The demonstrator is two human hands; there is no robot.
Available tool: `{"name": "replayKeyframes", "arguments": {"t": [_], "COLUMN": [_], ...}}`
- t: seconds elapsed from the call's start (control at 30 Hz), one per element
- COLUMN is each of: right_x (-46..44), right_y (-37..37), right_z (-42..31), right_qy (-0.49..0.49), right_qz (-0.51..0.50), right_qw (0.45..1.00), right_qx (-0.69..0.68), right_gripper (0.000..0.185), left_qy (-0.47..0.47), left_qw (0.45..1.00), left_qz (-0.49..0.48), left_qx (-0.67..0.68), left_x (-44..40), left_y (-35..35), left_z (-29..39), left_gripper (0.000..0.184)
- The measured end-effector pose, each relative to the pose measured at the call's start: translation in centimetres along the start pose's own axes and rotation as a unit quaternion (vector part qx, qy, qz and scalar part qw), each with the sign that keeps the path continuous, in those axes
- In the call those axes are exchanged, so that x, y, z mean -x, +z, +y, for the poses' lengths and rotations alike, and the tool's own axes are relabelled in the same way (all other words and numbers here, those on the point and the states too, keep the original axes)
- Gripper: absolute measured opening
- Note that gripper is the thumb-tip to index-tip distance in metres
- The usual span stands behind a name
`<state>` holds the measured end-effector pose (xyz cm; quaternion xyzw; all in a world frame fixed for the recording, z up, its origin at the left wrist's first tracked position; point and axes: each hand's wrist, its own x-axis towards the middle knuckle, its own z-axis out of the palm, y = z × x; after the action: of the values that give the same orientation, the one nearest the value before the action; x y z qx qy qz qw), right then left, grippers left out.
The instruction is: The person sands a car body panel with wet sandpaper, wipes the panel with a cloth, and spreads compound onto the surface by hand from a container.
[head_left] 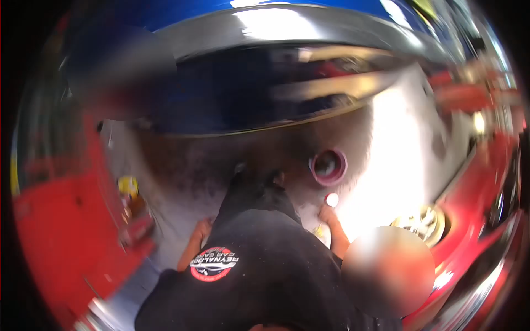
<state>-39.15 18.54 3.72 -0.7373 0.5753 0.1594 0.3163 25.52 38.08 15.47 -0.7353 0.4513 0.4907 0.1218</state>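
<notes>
My right hand [329, 214] hangs beside my right thigh, its fingers closed around a small container with a round white top [332, 199] and a reddish rim. Blur hides what kind of container it is. A pinkish-purple bucket [344, 167] stands on the floor just beyond this hand, with something dark inside. On the other side, my left hand [204, 227] hangs by my left thigh. Its fingers are blurred and partly hidden by the dark clothing, so I cannot see whether they hold anything.
In front of me is a dark blue, shiny car body [221, 94]. A red car [469, 220] with a gold wheel [422, 225] is at the right. Red bodywork or cabinetry [61, 220] is at the left, near a yellow item [128, 186]. A blurred round patch covers the lower right.
</notes>
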Motion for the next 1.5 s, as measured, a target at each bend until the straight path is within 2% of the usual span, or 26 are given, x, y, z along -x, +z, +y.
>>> {"name": "replayKeyframes", "arguments": {"t": [0.03,0.07,0.13,0.2,0.23,0.27,0.3,0.33,0.37,0.4,0.47,0.5,0.6,0.67,0.7,0.77,0.87,1.0,1.07,1.1,1.17,1.23,1.33,1.4,1.47,1.5], "right_x": [4.6,8.5,13.7,19.2,21.1,21.9,22.0,21.7,21.2,20.8,20.3,20.4,21.5,23.4,24.2,25.8,26.4,26.7,26.5,26.5,26.3,25.1,23.6,20.5,17.8,15.8], "right_y": [2.0,-0.3,9.5,10.7,13.4,15.5,14.0,9.9,9.1,8.8,5.5,7.1,10.2,10.0,10.4,11.5,14.4,13.5,13.2,13.3,14.3,15.0,15.0,16.7,17.8,18.4], "right_z": [-6.8,-10.6,-10.4,-12.7,-13.4,-14.4,-16.0,-17.8,-19.3,-20.6,-23.8,-24.5,-25.5,-26.4,-26.2,-23.4,-17.8,-7.5,-2.5,0.1,5.5,9.7,13.4,15.0,15.3,15.8], "right_qy": [-0.031,-0.055,0.077,0.09,0.187,0.284,0.311,0.338,0.361,0.381,0.397,0.398,0.386,0.362,0.373,0.391,0.385,0.362,0.361,0.38,0.404,0.409,0.413,0.407,0.386,0.373], "right_qz": [-0.293,-0.412,-0.452,-0.255,-0.174,-0.088,-0.057,-0.029,0.028,0.085,0.157,0.153,0.102,0.035,0.03,0.025,0.082,0.083,0.085,0.096,0.117,0.147,0.16,0.127,0.075,0.056], "right_qw": [0.954,0.906,0.888,0.952,0.937,0.897,0.899,0.9,0.873,0.842,0.777,0.779,0.806,0.834,0.825,0.805,0.785,0.829,0.844,0.825,0.805,0.793,0.77,0.77,0.797,0.81], "right_qx": [0.05,0.082,-0.028,-0.143,-0.239,-0.327,-0.303,-0.274,-0.327,-0.373,-0.463,-0.459,-0.437,-0.415,-0.424,-0.446,-0.478,-0.418,-0.388,-0.407,-0.418,-0.426,-0.46,-0.475,-0.458,-0.449], "right_gripper": [0.053,0.054,0.053,0.048,0.047,0.046,0.046,0.047,0.047,0.048,0.051,0.051,0.052,0.052,0.05,0.047,0.047,0.047,0.047,0.046,0.044,0.042,0.04,0.04,0.041,0.041], "left_qy": [-0.022,0.007,0.055,0.113,0.133,0.139,0.145,0.19,0.252,0.318,0.165,0.096,0.338,0.299,0.279,0.241,0.152,0.009,0.022,0.023,0.076,0.13,0.11,0.239,0.119,0.063], "left_qw": [0.999,1.0,0.997,0.992,0.989,0.989,0.989,0.958,0.875,0.77,0.96,0.993,0.934,0.95,0.957,0.969,0.988,0.999,0.986,0.973,0.975,0.97,0.9,0.913,0.984,0.998], "left_qz": [-0.004,-0.015,-0.009,-0.004,-0.002,0.004,0.009,-0.024,-0.032,-0.025,-0.078,-0.061,0.097,0.059,0.044,0.023,-0.008,-0.028,-0.013,-0.007,-0.073,-0.028,-0.061,-0.002,-0.018,-0.015], "left_qx": [0.041,-0.007,-0.045,-0.058,-0.057,-0.041,-0.026,-0.211,-0.412,-0.552,-0.214,-0.036,0.068,0.07,0.07,0.041,-0.021,-0.039,-0.163,-0.228,-0.194,-0.203,-0.417,-0.332,-0.131,-0.026], "left_x": [1.5,0.4,0.9,-0.5,-1.1,-2.6,-4.2,-10.6,-15.4,-16.8,-19.1,-18.7,-16.7,-14.2,-13.4,-12.0,-9.1,-9.4,-6.1,-4.2,-2.5,-1.8,0.4,-0.9,-1.2,-1.6], "left_y": [-0.8,-3.1,-3.9,-7.2,-8.7,-10.8,-12.9,-14.2,-15.8,-17.9,-19.6,-21.3,-20.4,-19.2,-18.4,-13.8,-9.6,-2.5,0.2,1.6,4.8,8.5,9.5,10.0,11.0,11.7], "left_z": [-0.1,-0.2,-2.4,-3.4,-4.3,-5.0,-5.6,-10.9,-13.9,-12.4,-11.1,-7.6,-0.4,4.2,5.3,5.7,5.7,-0.1,4.0,6.0,9.5,14.9,28.8,30.9,34.8,37.1], "left_gripper": [0.036,0.035,0.033,0.032,0.031,0.029,0.028,0.023,0.022,0.025,0.023,0.022,0.028,0.029,0.029,0.03,0.032,0.036,0.036,0.036,0.033,0.029,0.03,0.03,0.033,0.035]}}
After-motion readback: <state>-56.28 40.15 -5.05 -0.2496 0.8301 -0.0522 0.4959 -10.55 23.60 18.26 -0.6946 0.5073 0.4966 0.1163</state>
